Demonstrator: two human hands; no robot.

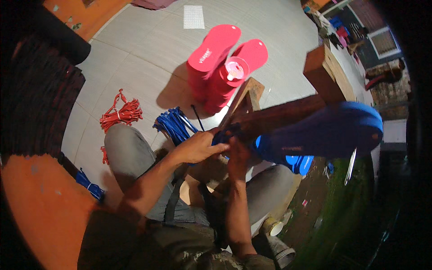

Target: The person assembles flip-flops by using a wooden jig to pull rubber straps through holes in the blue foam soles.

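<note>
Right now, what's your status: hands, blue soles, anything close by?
Left hand and right hand close together, grip unclear. Blue soles to their right. Wooden beam just beyond; blue straps by the left hand.

Your left hand (195, 147) and right hand (237, 157) sit close together mid-frame, near blue straps (174, 126); pink soles (213, 47) stand upper centre, blue soles (328, 129) right of centre.

Free floor (144, 54) front-left, wooden beam (281, 115), blue sole (330, 130) right
</note>
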